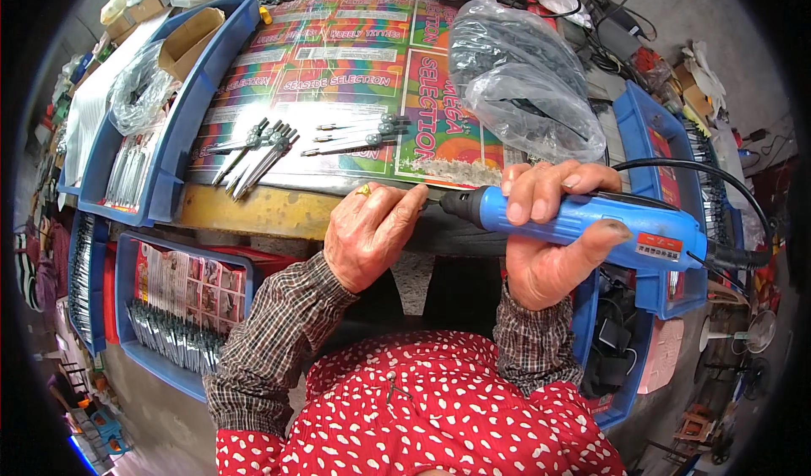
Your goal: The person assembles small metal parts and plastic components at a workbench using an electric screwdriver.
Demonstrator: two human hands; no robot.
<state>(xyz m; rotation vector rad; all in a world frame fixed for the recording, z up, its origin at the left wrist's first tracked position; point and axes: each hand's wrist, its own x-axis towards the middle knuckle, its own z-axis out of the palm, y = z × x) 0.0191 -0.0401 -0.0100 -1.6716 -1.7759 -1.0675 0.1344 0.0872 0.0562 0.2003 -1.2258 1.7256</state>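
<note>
My right hand [536,265] is wrapped round a blue electric screwdriver [646,227], a corded hand tool lying nearly level with its black nose to the left. My left hand [367,227] is closed in a pinch right at that nose. A small dark piece shows at its fingertips, mostly hidden, so I cannot make out its kind. Beyond my left hand, slim silver pen-like pieces with dark ends lie on the table in one fanned bunch [253,157] and a second, looser group [359,134].
Colourful printed sheets cover the table [253,210]. A clear plastic bag [528,79] of dark parts sits at the back right. Blue trays [165,159] stand on the left, another blue tray [187,256] of pen-like pieces lower down. A black cable [718,168] loops at right.
</note>
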